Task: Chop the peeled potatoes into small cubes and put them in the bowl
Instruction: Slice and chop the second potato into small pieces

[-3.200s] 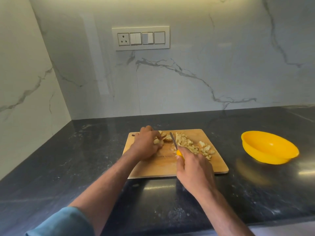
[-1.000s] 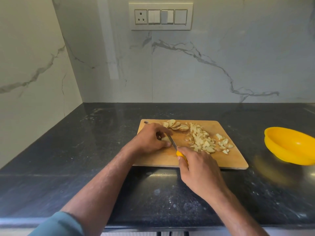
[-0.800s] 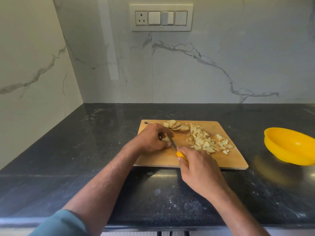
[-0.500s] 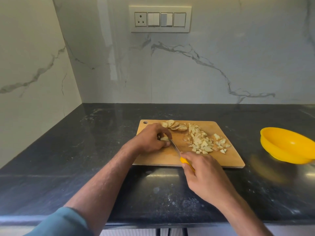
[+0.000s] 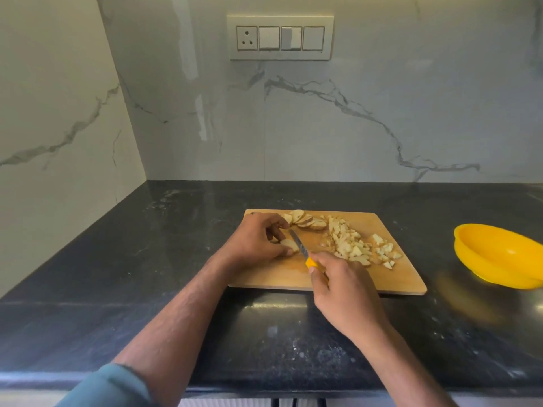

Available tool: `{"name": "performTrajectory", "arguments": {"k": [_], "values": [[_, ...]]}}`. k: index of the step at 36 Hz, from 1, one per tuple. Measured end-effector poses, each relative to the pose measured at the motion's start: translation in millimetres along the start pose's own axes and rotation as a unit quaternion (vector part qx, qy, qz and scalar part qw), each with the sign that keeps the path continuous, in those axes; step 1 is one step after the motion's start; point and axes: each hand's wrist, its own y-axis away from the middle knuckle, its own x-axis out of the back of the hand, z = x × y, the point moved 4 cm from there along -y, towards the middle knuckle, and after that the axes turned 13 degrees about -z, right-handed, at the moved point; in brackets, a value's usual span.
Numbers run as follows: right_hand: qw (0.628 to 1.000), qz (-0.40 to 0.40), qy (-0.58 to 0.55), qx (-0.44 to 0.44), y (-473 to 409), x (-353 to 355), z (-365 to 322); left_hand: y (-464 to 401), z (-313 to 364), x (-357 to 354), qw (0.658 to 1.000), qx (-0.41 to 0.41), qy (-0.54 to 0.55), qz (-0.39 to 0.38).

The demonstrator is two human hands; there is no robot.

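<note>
— Marble-veined white walls meet a dark speckled stone tabletop (image 5: 147, 289). What are the hands doing?

— The right hand (image 5: 346, 292) has its grip clenched round the yellow handle of a small knife (image 5: 302, 250), whose blade points up and left. The left hand (image 5: 255, 243) pinches a pale peeled potato piece (image 5: 289, 245) against the blade.

— And around them?

— Both work on a rectangular wooden cutting board (image 5: 405, 277). A fanned row of potato slices (image 5: 305, 222) lies at its far edge, with a heap of small potato cubes (image 5: 355, 248) to the right.

— The bowl?

— A round yellow plastic bowl (image 5: 499, 254) sits on the tabletop, right of the board, apart from it. A white switch panel (image 5: 280, 38) is on the wall.
</note>
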Motion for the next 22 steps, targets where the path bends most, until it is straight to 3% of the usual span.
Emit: {"name": "performTrajectory", "arguments": {"k": [22], "values": [[0.996, -0.041, 0.074, 0.012, -11.8, -6.1, -14.8, -2.8, -0.7, -2.3, 0.999, 0.028, -0.005, -0.015]]}}
